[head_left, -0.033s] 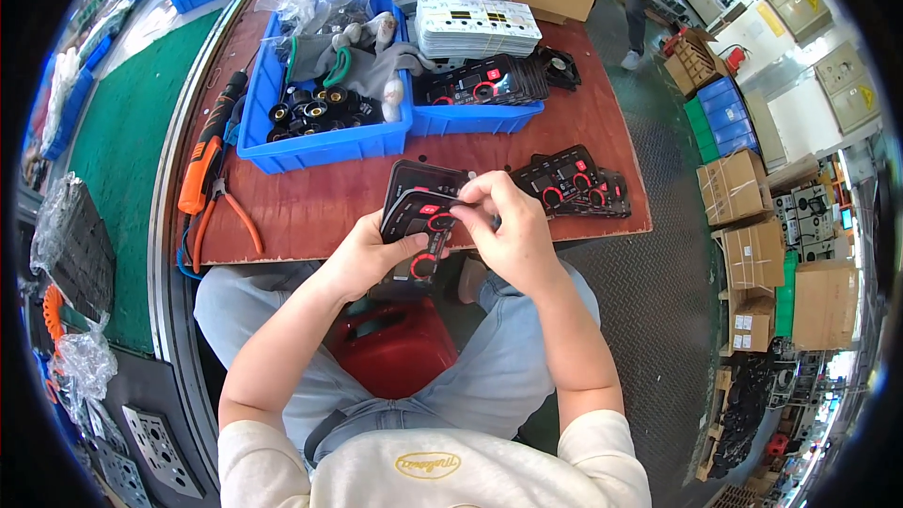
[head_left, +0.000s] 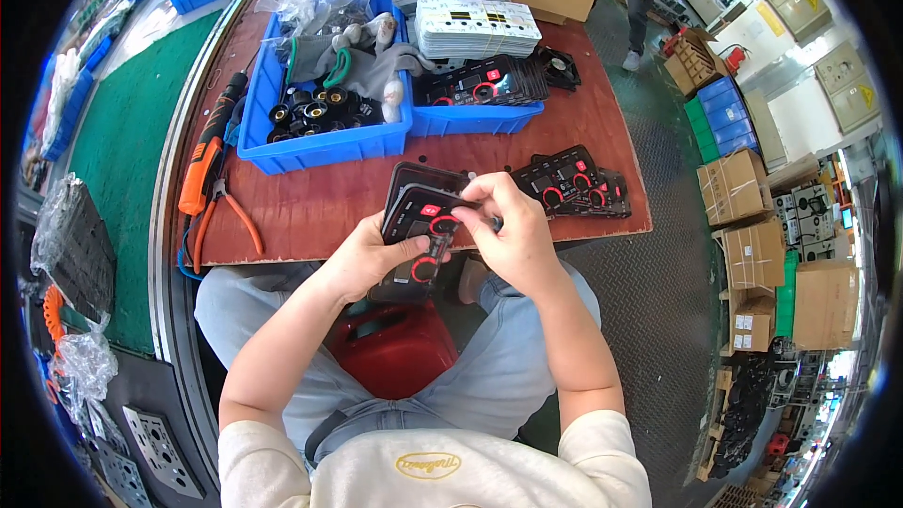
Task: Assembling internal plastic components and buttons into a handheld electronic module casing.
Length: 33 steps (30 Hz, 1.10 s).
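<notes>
I'm in a cream tee (head_left: 489,468) with a yellow oval badge (head_left: 428,465) on the chest, some script-style lettering inside it. Left sleeve (head_left: 259,461) and right sleeve (head_left: 602,456) are plain, kinda loose, and stop above the elbow. Jeans (head_left: 508,367) are a pale, washed-out blue, pretty creased. There's a dark grey strip (head_left: 322,435) at my waist, can't tell if it's a belt. Left grip (head_left: 367,259) and right grip (head_left: 515,230) are both bare, forearms (head_left: 285,339) too.

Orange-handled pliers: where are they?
At the head view's left, the pliers lie on the red tabletop, just right of the orange-and-black tool.
</notes>
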Each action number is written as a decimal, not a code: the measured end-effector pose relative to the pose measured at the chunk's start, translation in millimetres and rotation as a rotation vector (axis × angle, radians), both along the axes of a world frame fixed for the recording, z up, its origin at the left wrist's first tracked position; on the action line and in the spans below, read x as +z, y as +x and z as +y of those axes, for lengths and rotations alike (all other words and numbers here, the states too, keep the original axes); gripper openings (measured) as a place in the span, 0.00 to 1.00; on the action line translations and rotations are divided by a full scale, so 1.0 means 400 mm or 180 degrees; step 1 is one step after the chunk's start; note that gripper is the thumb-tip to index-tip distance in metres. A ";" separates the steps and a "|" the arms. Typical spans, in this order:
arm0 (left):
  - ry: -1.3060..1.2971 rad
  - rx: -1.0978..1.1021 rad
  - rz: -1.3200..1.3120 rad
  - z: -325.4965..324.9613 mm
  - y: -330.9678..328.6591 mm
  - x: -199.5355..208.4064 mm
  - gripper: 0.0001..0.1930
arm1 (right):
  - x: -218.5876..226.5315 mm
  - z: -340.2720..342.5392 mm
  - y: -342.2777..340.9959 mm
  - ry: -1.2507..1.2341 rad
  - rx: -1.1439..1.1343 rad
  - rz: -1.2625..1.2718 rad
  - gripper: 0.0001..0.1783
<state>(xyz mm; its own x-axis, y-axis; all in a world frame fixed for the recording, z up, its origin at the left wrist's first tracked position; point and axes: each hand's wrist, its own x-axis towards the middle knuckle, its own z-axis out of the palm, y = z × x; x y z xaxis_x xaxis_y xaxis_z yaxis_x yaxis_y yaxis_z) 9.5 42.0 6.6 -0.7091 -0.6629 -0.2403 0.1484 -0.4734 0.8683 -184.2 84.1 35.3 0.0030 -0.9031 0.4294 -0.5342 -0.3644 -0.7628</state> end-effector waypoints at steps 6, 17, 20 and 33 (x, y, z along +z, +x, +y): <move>0.0892 -0.0207 0.0421 -0.004 0.010 -0.021 0.27 | 0.008 0.011 -0.034 0.0842 0.0149 -0.1173 0.13; 0.0630 0.0275 0.0096 -0.023 -0.013 0.021 0.16 | -0.069 -0.037 -0.398 0.1250 -0.2048 -0.0530 0.17; 0.0576 0.0309 -0.0004 -0.019 -0.002 0.019 0.16 | -0.061 -0.033 -0.313 0.0781 -0.2797 0.1919 0.29; 0.0224 0.0611 -0.0077 -0.021 0.007 0.013 0.15 | -0.046 -0.027 -0.161 0.0052 -0.1687 0.1995 0.17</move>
